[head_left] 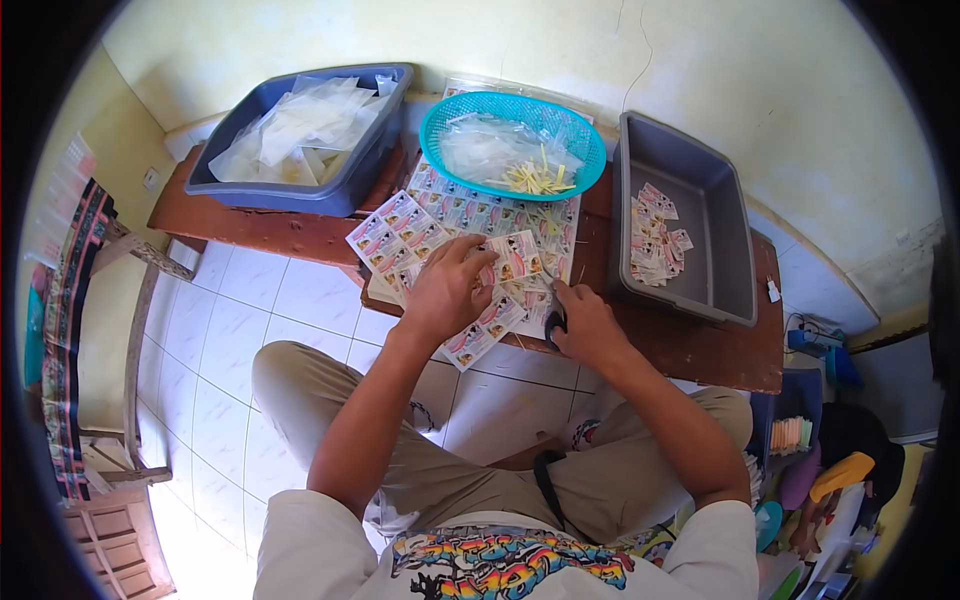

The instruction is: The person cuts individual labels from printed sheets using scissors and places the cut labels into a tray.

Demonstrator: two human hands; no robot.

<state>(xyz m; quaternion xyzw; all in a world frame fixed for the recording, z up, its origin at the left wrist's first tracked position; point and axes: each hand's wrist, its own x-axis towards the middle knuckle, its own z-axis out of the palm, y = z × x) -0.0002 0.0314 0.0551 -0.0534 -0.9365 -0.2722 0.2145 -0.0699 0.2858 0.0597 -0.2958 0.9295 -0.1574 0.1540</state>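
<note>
Head cam: label strip (519, 254) under L fingers (470, 256), nr R fingers (573, 294) w/ scissors (555, 322).

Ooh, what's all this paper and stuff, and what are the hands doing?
Somebody's left hand is on some printed sheets, and the right hand holds scissors at the edge of the paper. Small printed pieces lie in the gray tub on the right. The teal basket holds clear plastic and yellow strips, and the blue tub on the left has more see-through plastic.
</note>
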